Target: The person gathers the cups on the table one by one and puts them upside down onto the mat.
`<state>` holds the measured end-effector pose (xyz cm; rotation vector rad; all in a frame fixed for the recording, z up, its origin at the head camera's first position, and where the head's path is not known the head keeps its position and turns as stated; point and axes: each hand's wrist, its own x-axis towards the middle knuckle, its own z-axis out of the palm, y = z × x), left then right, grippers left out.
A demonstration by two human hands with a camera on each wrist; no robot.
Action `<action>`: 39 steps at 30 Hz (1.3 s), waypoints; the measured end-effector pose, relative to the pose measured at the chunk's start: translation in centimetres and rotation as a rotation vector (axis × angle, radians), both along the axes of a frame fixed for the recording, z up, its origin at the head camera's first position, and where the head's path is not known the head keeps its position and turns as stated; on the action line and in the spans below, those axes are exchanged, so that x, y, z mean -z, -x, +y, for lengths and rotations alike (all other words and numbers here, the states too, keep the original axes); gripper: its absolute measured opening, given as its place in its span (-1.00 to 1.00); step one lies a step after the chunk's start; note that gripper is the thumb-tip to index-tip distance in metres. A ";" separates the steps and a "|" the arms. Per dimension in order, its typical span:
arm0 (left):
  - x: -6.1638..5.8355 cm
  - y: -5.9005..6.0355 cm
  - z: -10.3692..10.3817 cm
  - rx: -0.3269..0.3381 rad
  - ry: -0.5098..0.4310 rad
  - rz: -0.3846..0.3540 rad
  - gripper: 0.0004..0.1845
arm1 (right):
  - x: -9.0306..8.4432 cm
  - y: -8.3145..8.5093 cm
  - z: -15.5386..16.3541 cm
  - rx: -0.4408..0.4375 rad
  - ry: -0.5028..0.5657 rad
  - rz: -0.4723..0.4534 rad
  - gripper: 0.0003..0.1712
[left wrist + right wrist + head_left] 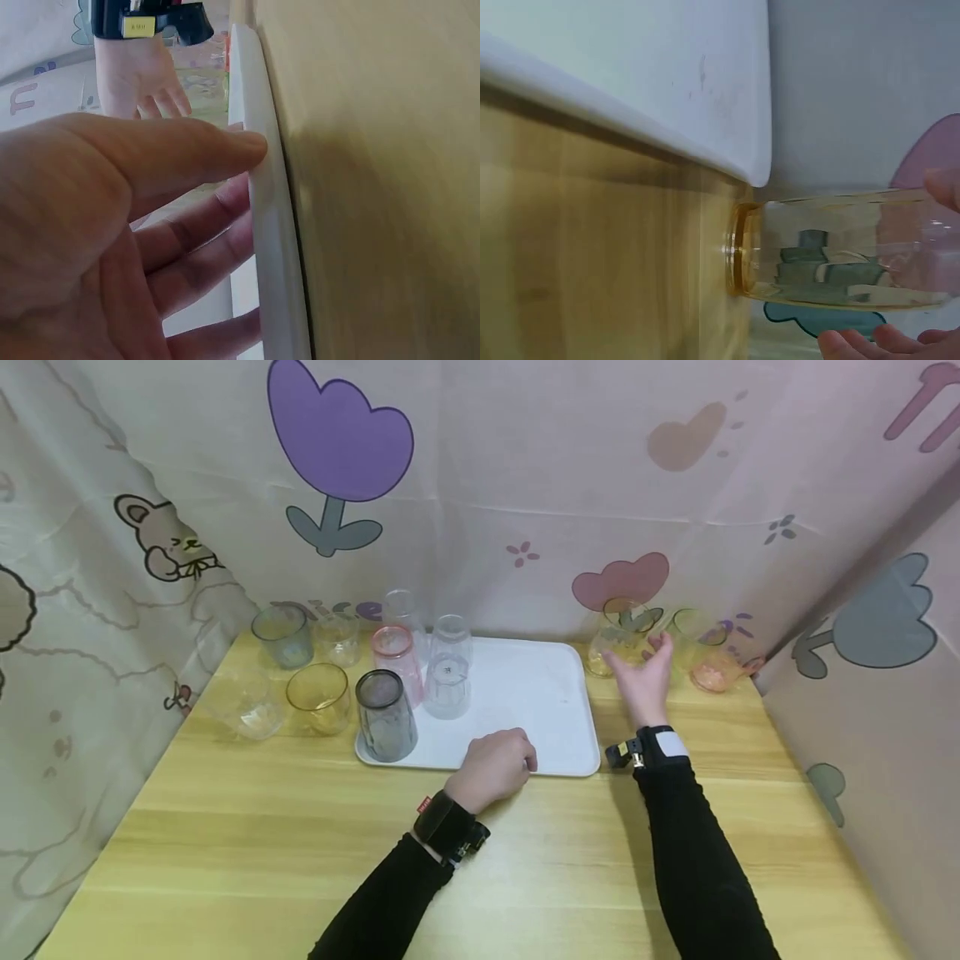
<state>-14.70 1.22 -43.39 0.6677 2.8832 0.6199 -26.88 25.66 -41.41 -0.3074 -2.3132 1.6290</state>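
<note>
My left hand [495, 768] is at the front edge of a white tray [528, 693]. Its thumb [236, 148] lies on the outside of the rim while the fingers curl over the inner side, pinching the edge. Beyond the tray's right end, my right hand [647, 681] reaches toward a tall, yellow-tinted glass [840, 251], thumb and fingers spread around it. The right wrist view has the thumb [945, 186] overlapping the glass near its mouth and the fingertips [855, 346] a little apart from its other side. The glass stands upright on the table.
On the tray's left part stand a grey glass [387, 722], a pink glass [397, 660] and clear glasses [448, 681]. Left of it are an amber glass [318, 702], a grey-green glass [285, 639] and clear ones [255, 710]. Yellow-green [688, 639] and orange [716, 672] glasses stand far right.
</note>
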 end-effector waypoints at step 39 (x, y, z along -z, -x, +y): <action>-1.4 -0.5 -1.5 -0.124 -0.069 0.020 -0.71 | -3.3 -3.0 -2.6 -0.006 0.466 0.234 -0.15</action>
